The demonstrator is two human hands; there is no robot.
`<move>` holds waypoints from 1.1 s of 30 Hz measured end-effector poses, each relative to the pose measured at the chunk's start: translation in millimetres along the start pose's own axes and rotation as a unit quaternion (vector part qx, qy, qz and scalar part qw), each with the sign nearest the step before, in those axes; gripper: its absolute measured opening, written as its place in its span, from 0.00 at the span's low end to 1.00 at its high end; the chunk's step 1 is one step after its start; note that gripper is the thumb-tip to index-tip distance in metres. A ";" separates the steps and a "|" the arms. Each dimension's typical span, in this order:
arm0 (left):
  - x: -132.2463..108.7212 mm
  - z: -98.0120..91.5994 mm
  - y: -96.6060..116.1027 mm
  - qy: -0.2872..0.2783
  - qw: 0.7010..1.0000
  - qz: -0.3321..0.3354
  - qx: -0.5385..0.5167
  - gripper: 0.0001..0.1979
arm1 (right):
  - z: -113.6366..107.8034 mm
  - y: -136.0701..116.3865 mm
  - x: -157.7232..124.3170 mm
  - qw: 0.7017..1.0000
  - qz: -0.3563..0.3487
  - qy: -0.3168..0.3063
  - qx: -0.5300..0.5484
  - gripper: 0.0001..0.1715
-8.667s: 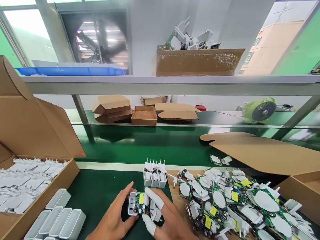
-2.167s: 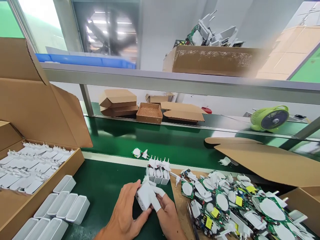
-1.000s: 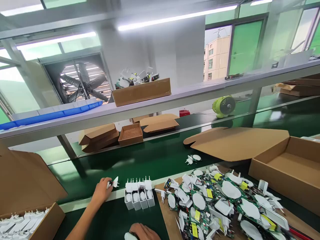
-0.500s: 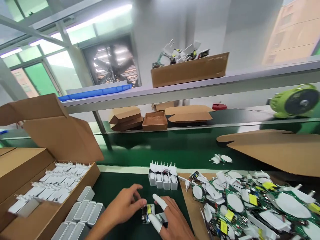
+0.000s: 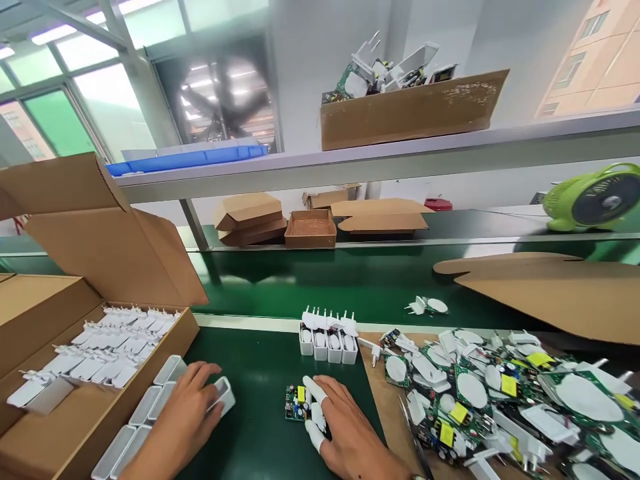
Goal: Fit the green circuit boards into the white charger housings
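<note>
My left hand (image 5: 193, 407) has its fingers closed around an empty white plastic charger case (image 5: 224, 395), just right of a group of similar cases (image 5: 145, 405). Near the middle of the green mat, my right hand (image 5: 345, 427) grips a charger circuit board (image 5: 296, 402) with a yellow-wrapped part. Two fingers of that hand wear white finger covers. The board's right end is partly hidden under those fingers. Beyond the board stands a row of several white cases with plug tops (image 5: 329, 337).
At right, a heap of circuit boards and white plug parts (image 5: 470, 393) lies on cardboard, with tweezers (image 5: 416, 437) at its edge. An open carton (image 5: 65, 440) at left holds rows of white chargers (image 5: 107, 347). A shelf (image 5: 290, 167) crosses above; a green fan (image 5: 595, 197) stands far right.
My left hand has left the board, moved left and taken hold of an empty case. My right hand stays on the board. The view has shifted slightly.
</note>
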State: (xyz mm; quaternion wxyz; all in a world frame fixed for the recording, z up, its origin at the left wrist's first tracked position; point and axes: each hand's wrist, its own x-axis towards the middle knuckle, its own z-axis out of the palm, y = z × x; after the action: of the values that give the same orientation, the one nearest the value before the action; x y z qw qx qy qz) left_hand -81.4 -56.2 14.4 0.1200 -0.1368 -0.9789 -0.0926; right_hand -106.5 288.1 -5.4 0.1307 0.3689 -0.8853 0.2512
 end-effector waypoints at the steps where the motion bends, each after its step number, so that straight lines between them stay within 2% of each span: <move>1: 8.7 4.9 10.8 0.000 0.999 0.010 -0.037 0.11 | -2.2 1.1 0.0 1.000 0.009 -0.001 0.003 0.28; 4: 37.9 13.7 49.4 -0.029 0.990 0.031 -0.136 0.10 | -10.0 9.3 -1.5 0.999 0.036 -0.003 0.022 0.35; 7: 61.1 17.2 81.7 -0.062 0.980 0.027 -0.188 0.05 | -15.3 20.9 -3.3 0.998 0.033 -0.018 0.053 0.41; 9: 70.2 18.3 92.4 -0.078 0.974 0.001 -0.214 0.16 | -14.4 26.7 -4.2 0.997 0.027 -0.038 0.069 0.45; 12: 73.6 21.5 92.2 -0.111 0.953 -0.043 -0.279 0.35 | -8.5 28.8 -4.8 0.994 0.041 -0.067 0.077 0.48; 14: 69.9 25.6 85.6 -0.131 0.930 -0.058 -0.339 0.44 | -5.8 26.3 -4.4 0.993 0.055 -0.075 0.075 0.47; 18: 57.4 34.3 70.4 -0.171 0.882 -0.076 -0.432 0.54 | -9.5 19.8 -1.2 0.993 0.067 -0.052 0.079 0.43; 21: 52.9 37.0 64.8 -0.182 0.871 -0.089 -0.448 0.51 | -13.6 19.6 1.2 0.994 0.063 -0.032 0.081 0.35; 25: 54.8 37.0 67.1 -0.148 0.891 -0.092 -0.419 0.34 | -12.4 26.7 1.4 0.994 0.065 -0.019 0.085 0.25; 30: 55.5 40.1 72.1 -0.080 0.897 -0.047 -0.432 0.33 | -14.0 26.0 2.6 0.985 0.121 0.024 0.118 0.32; 31: 54.8 41.6 72.6 -0.074 0.899 -0.043 -0.430 0.33 | -15.1 23.3 3.3 0.983 0.123 0.035 0.129 0.33; 33: 52.8 45.3 73.3 -0.064 0.903 -0.030 -0.424 0.33 | -16.1 17.0 4.6 0.985 0.083 0.056 0.138 0.33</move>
State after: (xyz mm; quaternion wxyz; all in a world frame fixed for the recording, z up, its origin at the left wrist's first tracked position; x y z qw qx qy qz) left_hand -119.0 35.8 -4.1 -0.0148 -0.1504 -0.8567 -0.4932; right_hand -121.2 304.3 4.1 0.1069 0.2941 -0.8610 0.4010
